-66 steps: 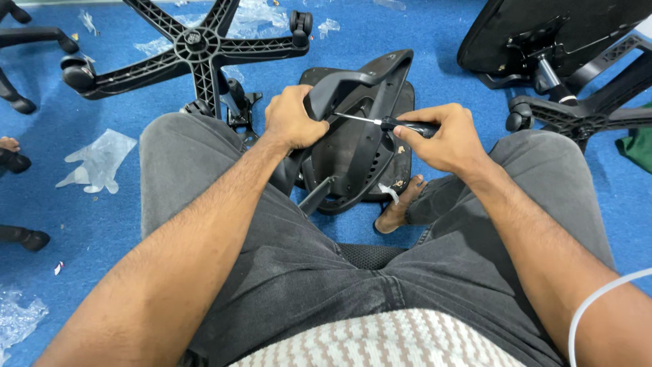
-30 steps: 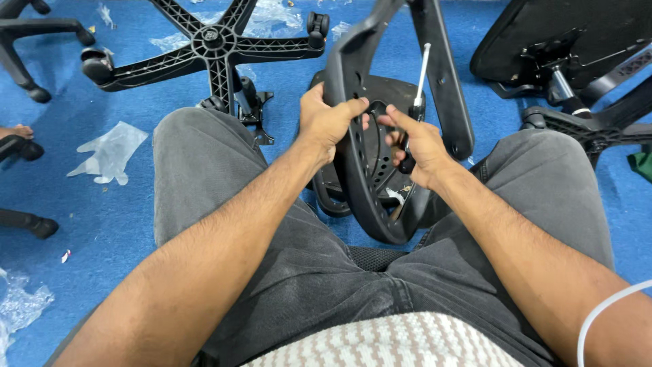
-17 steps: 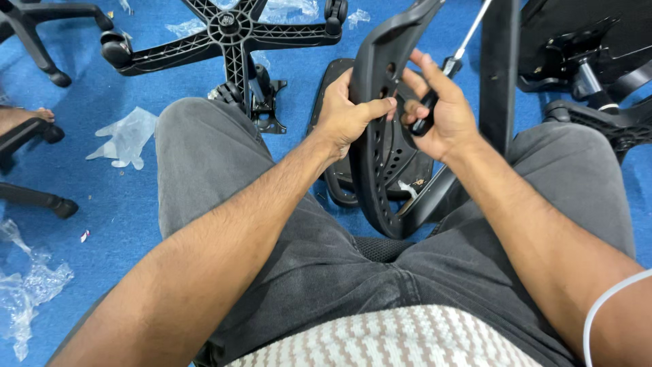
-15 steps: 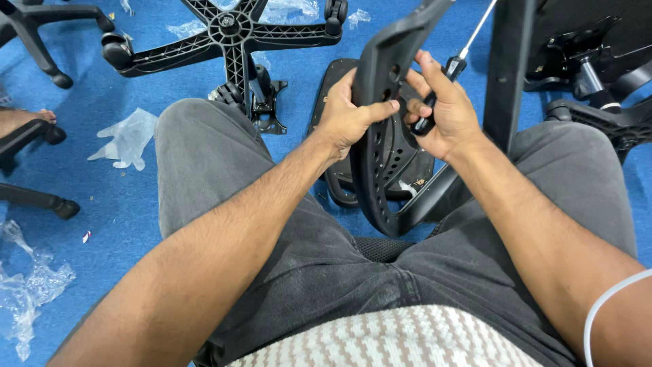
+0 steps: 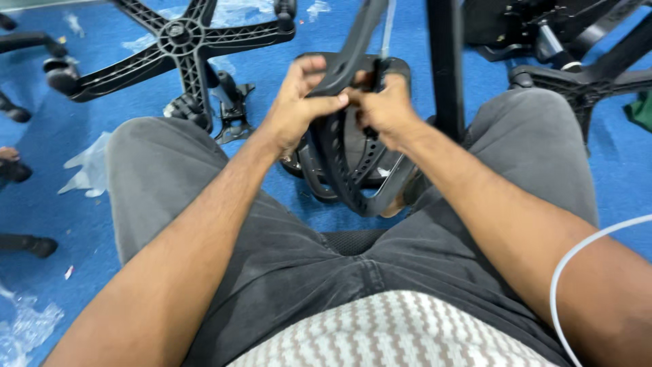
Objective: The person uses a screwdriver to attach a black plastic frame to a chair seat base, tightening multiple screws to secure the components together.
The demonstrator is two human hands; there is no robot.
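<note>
Here we hold the curved black ribbed plastic chair part point(image 5: 353, 146) upright between our knees, left hand point(image 5: 295, 109) gripping its top, right hand point(image 5: 387, 109) closed around a black-handled screwdriver point(image 5: 387, 27); next, seating the tip squarely matters.

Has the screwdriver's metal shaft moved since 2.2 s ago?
Yes. The screwdriver shaft lay level across the black slotted plastic chair part; now it points up beside it.

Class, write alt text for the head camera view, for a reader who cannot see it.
Seen from above, a seated person's left hand and right hand grip a curved black plastic chair part between grey-trousered knees, the right hand also holding a thin screwdriver. A black five-star chair base and clear plastic wrap lie on the blue floor.
</note>
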